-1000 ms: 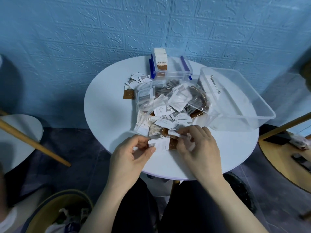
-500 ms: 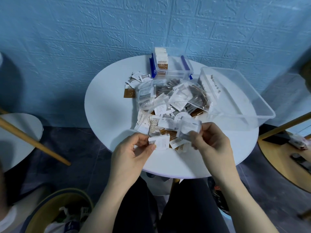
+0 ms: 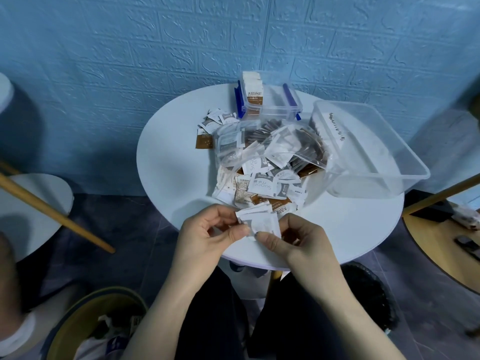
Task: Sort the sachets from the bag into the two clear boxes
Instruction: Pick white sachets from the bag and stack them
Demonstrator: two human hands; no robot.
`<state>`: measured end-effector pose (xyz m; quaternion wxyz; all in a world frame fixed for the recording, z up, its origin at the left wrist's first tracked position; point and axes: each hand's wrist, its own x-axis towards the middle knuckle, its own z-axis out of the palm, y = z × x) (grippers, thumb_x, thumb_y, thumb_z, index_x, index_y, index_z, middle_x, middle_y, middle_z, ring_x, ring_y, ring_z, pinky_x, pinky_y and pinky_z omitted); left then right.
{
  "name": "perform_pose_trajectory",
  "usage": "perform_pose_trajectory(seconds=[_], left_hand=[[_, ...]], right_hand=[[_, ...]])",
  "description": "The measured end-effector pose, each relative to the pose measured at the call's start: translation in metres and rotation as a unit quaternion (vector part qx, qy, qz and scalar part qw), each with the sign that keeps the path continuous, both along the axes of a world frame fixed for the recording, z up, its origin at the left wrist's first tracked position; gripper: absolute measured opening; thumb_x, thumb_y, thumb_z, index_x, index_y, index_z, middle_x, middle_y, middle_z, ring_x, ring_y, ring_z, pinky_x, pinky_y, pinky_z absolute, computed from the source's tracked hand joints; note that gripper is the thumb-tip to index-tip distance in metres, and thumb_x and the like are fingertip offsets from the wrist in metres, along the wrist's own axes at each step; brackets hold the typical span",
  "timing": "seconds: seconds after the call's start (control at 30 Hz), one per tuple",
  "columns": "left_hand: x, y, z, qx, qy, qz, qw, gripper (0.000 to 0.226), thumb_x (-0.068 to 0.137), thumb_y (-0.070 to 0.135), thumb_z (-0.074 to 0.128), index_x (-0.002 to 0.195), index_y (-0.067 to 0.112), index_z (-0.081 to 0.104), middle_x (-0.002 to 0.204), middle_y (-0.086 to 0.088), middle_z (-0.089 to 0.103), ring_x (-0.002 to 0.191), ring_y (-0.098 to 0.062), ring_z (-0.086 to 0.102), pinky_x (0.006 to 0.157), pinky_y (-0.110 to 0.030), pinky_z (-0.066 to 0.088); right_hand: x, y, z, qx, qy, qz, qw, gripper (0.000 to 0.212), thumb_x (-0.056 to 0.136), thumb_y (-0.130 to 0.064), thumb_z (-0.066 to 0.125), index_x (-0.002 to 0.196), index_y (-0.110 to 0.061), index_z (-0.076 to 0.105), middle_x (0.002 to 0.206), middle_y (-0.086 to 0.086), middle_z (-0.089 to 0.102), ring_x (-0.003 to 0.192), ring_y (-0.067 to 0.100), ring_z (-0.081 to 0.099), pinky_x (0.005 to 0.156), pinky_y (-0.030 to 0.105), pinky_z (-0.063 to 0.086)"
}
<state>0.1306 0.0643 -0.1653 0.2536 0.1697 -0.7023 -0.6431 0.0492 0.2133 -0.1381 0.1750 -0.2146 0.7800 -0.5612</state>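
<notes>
Both hands together at near edge of round white bench [image 3: 166,178]. Left hand [image 3: 207,235] pinching a small stack of white sachets [image 3: 259,219] between thumb and fingers; right hand [image 3: 293,242] pinching same stack from the right side, thumb under, fingers curled on the front sachet. Stack held just above bench, tilted, near the body.

Behind the hands, clear bag [image 3: 270,149] lying open at bench centre, mouth toward the person, w/ brown and white sachets inside. Loose pile [image 3: 262,185] spilled from the mouth, some printed "Sugar", touching bag and reaching almost to the held stack. Few more loose sachets [image 3: 213,126] left of bag, 1 brown among white.

Small box [image 3: 275,107] w/ blue clips at far edge, 1 row of sachets standing upright in its left end. Big box [image 3: 389,162] at right of bag, touching it, overhanging bench edge a bit; contents cannot tell.

Blue embossed wall [image 3: 130,61] behind.
</notes>
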Motion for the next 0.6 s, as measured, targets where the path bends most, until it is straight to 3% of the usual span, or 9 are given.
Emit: perform_pose_trajectory(seconds=[0.13,0.23,0.37,0.43,0.6], left_hand=[[0.002,-0.002,-0.005,-0.056,0.001,0.019,0.998,0.023,0.061,0.045,0.076,0.083,0.042,0.07,0.081,0.013,0.072,0.071,-0.001,0.062,0.068,-0.017,0.049],[0.002,-0.005,-0.01,-0.138,-0.006,0.026,0.99,0.02,0.067,0.047,0.075,0.086,0.048,0.067,0.08,0.018,0.07,0.075,-0.003,0.065,0.067,-0.014,0.05],[0.001,-0.009,-0.017,-0.193,-0.02,0.026,0.981,0.024,0.07,0.049,0.076,0.091,0.043,0.067,0.079,0.012,0.065,0.079,-0.014,0.064,0.072,-0.032,0.053],[0.0,-0.009,-0.018,-0.191,-0.027,0.027,0.981,0.025,0.069,0.046,0.075,0.092,0.042,0.067,0.079,0.011,0.063,0.08,-0.016,0.063,0.074,-0.039,0.053],[-0.001,-0.008,-0.019,-0.18,-0.011,0.034,0.983,0.024,0.068,0.039,0.077,0.089,0.038,0.067,0.079,0.012,0.066,0.078,-0.016,0.064,0.072,-0.027,0.05]], right_hand=[[0.005,0.001,-0.006,0.125,0.147,-0.024,0.981,0.042,0.072,-0.047,0.077,0.061,-0.019,0.048,0.055,-0.01,0.046,0.057,0.009,0.039,0.053,0.03,0.032],[0.002,0.005,-0.002,0.135,0.216,-0.05,0.966,0.037,0.07,-0.064,0.064,0.072,-0.027,0.057,0.07,-0.009,0.055,0.063,0.007,0.046,0.057,0.03,0.04],[-0.023,0.003,0.007,0.129,0.302,-0.063,0.942,0.019,0.081,-0.044,0.069,0.088,-0.026,0.067,0.085,-0.009,0.058,0.075,0.012,0.051,0.063,0.032,0.043],[-0.039,-0.003,0.012,0.139,0.344,-0.042,0.928,0.022,0.083,-0.037,0.07,0.098,-0.02,0.07,0.096,-0.005,0.061,0.084,0.016,0.054,0.066,0.031,0.044],[-0.069,-0.033,0.014,0.229,0.395,0.053,0.888,0.042,0.081,-0.045,0.069,0.115,-0.021,0.067,0.112,-0.001,0.064,0.109,0.022,0.051,0.08,0.024,0.035]])
